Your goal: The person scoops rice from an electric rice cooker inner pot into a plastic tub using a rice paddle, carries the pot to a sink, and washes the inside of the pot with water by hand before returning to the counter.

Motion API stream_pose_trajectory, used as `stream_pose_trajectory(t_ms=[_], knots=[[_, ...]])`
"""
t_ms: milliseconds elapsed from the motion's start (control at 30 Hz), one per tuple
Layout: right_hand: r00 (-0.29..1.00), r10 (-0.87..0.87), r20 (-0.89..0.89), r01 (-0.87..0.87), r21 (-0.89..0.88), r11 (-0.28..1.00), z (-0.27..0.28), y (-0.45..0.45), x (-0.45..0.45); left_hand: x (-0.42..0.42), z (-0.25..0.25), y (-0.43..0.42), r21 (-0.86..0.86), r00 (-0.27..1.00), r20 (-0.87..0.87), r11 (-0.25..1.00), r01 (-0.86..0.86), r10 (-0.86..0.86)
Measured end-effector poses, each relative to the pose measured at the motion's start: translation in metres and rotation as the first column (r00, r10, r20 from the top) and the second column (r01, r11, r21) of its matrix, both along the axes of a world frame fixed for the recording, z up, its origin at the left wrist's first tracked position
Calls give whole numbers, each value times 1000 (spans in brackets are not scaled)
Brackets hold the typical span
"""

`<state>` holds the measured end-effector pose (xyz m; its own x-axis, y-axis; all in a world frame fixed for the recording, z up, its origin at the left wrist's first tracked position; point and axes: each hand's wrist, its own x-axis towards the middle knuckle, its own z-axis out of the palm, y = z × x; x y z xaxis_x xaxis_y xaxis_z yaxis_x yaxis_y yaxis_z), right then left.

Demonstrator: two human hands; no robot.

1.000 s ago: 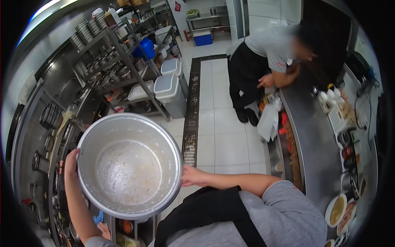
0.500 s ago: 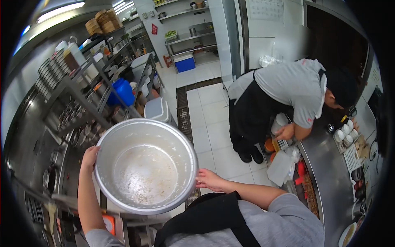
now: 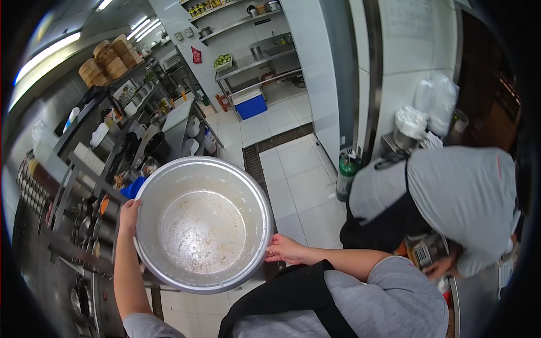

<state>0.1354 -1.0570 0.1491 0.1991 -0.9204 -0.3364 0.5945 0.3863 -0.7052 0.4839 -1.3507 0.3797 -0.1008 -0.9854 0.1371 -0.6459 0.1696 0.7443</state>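
A large round metal pot is held out in front of my body, its open top tilted toward me. Pale grain-like residue clings to its bottom and walls. My left hand grips the rim on the left side, fingers closed round it. On the opposite side, my right hand holds the pot's edge, its fingertips partly hidden by the wall. Nothing else is in either hand.
A co-worker bends over at the right. Metal shelving with pans lines the left. Ahead are a floor drain, a blue box, and a green cylinder beside the wall.
The view has moved forward along the aisle. The pot stays in both my hands. Shelves and bins on the left have slid back, and the co-worker now appears closer, lower at the right.
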Motion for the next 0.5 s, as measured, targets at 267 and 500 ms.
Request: stream_pose_trajectory(t_ms=[267,500], knots=[[1000,-17,17,17,-52,999,-2,-232,-100,-85,-10,-226,0,1000,-17,1000,-9,9],[980,-199,-16,198,-45,979,3,-383,-227,-259,-35,-432,114,969,-206,980,165,-139]])
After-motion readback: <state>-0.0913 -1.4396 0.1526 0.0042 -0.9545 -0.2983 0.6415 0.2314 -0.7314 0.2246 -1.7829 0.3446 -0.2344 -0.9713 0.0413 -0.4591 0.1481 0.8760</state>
